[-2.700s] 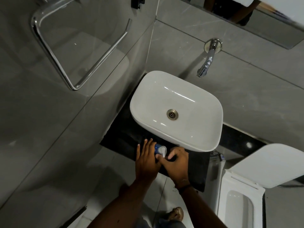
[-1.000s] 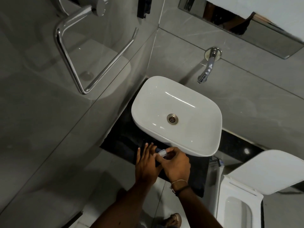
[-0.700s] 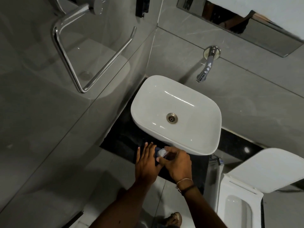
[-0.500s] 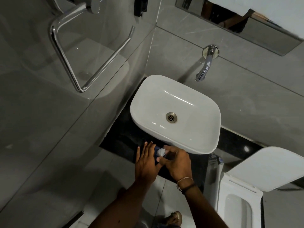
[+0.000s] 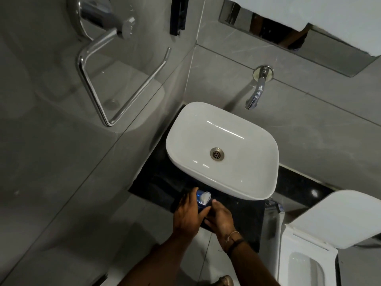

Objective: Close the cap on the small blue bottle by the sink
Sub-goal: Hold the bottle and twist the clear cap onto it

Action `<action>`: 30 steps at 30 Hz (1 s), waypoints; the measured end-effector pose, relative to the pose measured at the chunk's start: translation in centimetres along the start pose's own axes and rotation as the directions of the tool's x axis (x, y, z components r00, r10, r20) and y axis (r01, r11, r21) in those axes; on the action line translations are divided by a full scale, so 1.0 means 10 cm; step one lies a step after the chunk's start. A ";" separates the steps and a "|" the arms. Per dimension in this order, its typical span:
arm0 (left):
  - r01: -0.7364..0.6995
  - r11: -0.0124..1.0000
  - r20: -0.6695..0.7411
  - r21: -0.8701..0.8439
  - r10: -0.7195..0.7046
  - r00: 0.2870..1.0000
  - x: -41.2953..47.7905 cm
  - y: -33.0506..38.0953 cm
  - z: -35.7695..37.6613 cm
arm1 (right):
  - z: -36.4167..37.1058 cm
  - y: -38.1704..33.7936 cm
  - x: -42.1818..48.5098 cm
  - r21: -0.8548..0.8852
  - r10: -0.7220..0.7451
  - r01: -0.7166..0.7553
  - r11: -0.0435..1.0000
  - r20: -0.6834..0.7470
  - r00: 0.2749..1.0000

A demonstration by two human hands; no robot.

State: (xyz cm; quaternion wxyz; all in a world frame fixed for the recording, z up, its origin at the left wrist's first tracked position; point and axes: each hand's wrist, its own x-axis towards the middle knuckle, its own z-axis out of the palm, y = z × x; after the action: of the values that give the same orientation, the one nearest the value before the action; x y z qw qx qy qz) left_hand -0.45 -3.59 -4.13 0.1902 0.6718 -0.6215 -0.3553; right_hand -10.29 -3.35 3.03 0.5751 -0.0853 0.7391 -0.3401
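Note:
A small blue bottle (image 5: 200,201) stands on the black counter (image 5: 162,182) just in front of the white sink (image 5: 222,149). Its white flip cap (image 5: 205,197) sits at the top and tilts up, seemingly open. My left hand (image 5: 188,213) wraps around the bottle's left side. My right hand (image 5: 220,216) is at the bottle's right side, lower down, fingers curled against it. Most of the bottle's body is hidden between the two hands.
A chrome tap (image 5: 256,90) juts from the grey wall above the sink. A chrome towel ring (image 5: 115,79) hangs on the left wall. A white toilet with its lid raised (image 5: 338,219) stands at the right. A mirror (image 5: 288,29) runs along the top.
My right hand has come down off the cap to the bottle's lower right side, so the white cap now shows. My left hand stays on the bottle. The view shifted slightly.

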 end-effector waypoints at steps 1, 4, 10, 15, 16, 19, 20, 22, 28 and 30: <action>0.007 1.000 0.010 0.000 -0.007 1.000 0.01 -0.01 -0.02 | 0.02 0.02 0.03 -0.011 -0.013 0.012 1.000 -0.010 1.000; 0.019 1.000 0.009 -0.010 -0.019 1.000 0.05 -0.06 -0.12 | 0.12 0.02 0.09 -0.021 -0.024 0.024 0.999 0.017 1.000; 0.063 0.998 -0.053 -0.026 -0.064 0.997 0.29 -0.27 -0.60 | 0.63 -0.13 0.14 -0.030 -0.031 0.035 0.999 0.134 0.991; 0.106 0.992 -0.097 -0.073 -0.112 0.989 0.47 -0.53 -0.95 | 1.14 -0.23 0.12 -0.082 -0.020 0.039 0.996 0.221 0.975; 0.114 0.990 -0.099 -0.082 -0.122 0.988 0.49 -0.57 -1.01 | 1.21 -0.24 0.11 -0.096 -0.017 0.041 0.994 0.235 0.972; 0.104 0.989 -0.112 -0.108 -0.116 0.987 0.54 -0.70 -1.10 | 1.38 -0.25 0.10 -0.113 -0.006 0.038 0.993 0.267 0.964; 0.104 0.988 -0.112 -0.115 -0.117 0.987 0.55 -0.73 -1.12 | 1.41 -0.24 0.10 -0.110 -0.005 0.036 0.993 0.268 0.963; 0.101 0.986 -0.119 -0.135 -0.117 0.986 0.56 -0.78 -1.13 | 1.45 -0.22 0.10 -0.103 -0.011 0.041 0.994 0.272 0.962; 0.099 0.974 -0.118 -0.206 -0.125 0.985 0.53 -0.80 -1.11 | 1.42 -0.16 0.11 -0.060 -0.028 0.046 0.997 0.277 0.960; 0.087 0.971 -0.124 -0.221 -0.116 0.985 0.52 -0.82 -1.12 | 1.42 -0.16 0.09 -0.061 -0.026 0.046 0.997 0.290 0.957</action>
State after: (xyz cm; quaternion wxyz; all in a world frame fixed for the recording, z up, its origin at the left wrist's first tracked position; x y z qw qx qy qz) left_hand 13.10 -9.45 -3.54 0.2850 0.7011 -0.5299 -0.3828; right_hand 1.88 -10.80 1.77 0.6673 -0.1667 0.6566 -0.3096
